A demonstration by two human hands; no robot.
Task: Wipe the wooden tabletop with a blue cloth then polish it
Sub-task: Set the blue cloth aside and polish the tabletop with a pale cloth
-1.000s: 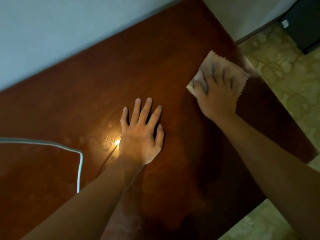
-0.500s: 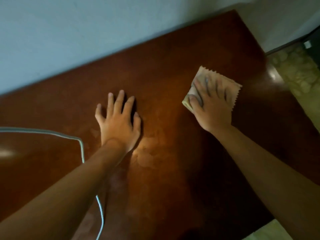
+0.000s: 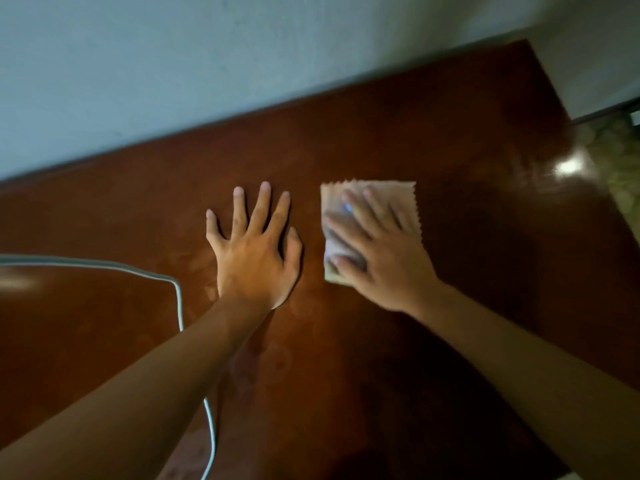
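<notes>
Right hand flat on cloth, mid-frame on tabletop; left hand flat on wood beside it, both with fingers spread, gripping nothing
Risks: cloth only pressed, could bunch or slip out; wipe could reach left hand or snag white cable at lower left; bare palm may smear the shine

Pale cable, wall, patterned floor
</notes>
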